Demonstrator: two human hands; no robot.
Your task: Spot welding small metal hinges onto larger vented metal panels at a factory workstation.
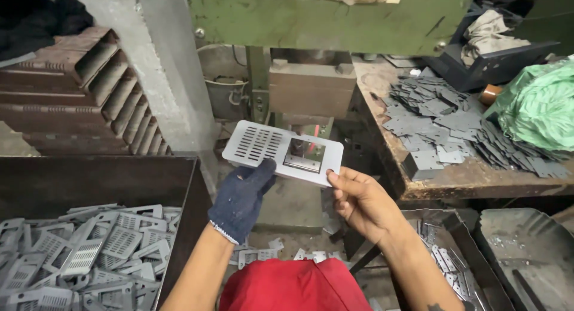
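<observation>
Plate in hand: we hold one flat grey sheet-metal plate (283, 152) between both hands, at the middle of the view and in front of the green press (311, 18) at twelve o'clock. It has rounded corners, rows of slots in its left half and a square cut-out in its right half.
Left hand (242, 197): wearing a dark blue knitted glove, it is closed with the thumb on top of the plate's near left edge.
Right hand (359, 200): bare, it pinches the plate's near right corner with fingers curled under.
Progress: we judge this plate to be already slotted and cut, and it is not lying in the die block (311, 87) or in a bin. How many pieces remain we cannot tell.
Bin at eight o'clock: a dark metal bin (179, 227) holds a loose heap of similar slotted plates (89, 251), pale grey and matt.
Worktop at two o'clock: a worn, stained worktop (478, 182) carries a spread of small darker flat blanks (442, 122), with a crumpled green plastic bag (538, 104) beside them.
Floor: small metal offcuts (263, 254) lie scattered below our hands.
At ten o'clock: brown rectangular metal channels (89, 84) are stacked stepwise.
</observation>
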